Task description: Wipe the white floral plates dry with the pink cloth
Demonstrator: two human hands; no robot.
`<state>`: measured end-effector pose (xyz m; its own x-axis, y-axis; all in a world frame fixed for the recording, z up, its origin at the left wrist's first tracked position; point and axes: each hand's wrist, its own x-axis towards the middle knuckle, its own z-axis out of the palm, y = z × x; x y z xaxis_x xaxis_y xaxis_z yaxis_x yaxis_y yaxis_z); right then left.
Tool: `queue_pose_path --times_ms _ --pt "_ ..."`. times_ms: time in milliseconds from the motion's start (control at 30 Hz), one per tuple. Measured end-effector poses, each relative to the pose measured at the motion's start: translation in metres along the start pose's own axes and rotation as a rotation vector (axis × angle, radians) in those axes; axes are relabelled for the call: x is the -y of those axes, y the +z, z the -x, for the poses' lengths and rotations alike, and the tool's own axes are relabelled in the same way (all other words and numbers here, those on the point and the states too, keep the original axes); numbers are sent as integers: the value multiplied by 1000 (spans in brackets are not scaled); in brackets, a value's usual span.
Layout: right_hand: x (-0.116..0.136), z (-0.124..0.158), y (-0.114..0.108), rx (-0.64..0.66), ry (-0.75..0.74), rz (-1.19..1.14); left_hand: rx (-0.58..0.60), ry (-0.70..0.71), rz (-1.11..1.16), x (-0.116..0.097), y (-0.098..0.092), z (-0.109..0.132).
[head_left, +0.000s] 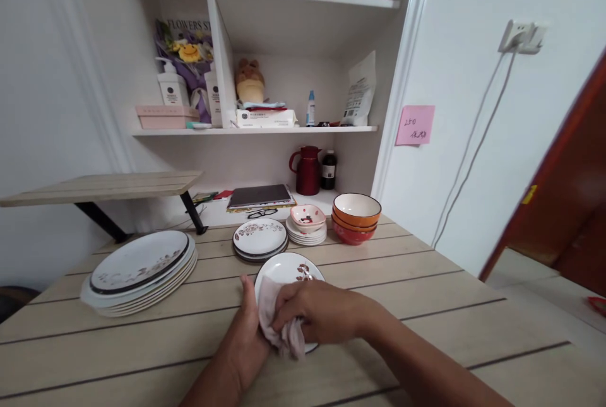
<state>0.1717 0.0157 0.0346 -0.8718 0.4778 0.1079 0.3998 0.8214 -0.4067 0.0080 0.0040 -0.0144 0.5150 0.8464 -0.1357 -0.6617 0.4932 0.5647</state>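
A white plate (286, 264) with a dark rim and brown flower print is in front of me at the middle of the table. My left hand (246, 337) holds it at its left edge, thumb up along the rim and the other fingers mostly hidden below. Bunched in my right hand (326, 312) is a pale pinkish cloth (269, 306), pressed onto the plate's face. Just behind lies a small stack of similar flower-printed plates (260, 236). Beside that stack, a small pink-rimmed dish (307, 216) rests on several small white plates (307, 238).
To the left is a stack of large plates (142, 262), near a raised wooden stand (104, 183). Orange and red bowls (356, 221) are stacked at the right rear. Behind them stand a dark red jug (308, 170), a brown bottle (328, 170), a laptop (260, 195) and glasses (262, 212).
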Motion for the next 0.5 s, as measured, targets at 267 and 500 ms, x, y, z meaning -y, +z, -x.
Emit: queue_pose_path --times_ms 267,500 --pt "-3 -9 8 -314 184 63 -142 15 -85 -2 8 3" --pt "-11 -3 -4 -426 398 229 -179 -26 -125 -3 15 6"
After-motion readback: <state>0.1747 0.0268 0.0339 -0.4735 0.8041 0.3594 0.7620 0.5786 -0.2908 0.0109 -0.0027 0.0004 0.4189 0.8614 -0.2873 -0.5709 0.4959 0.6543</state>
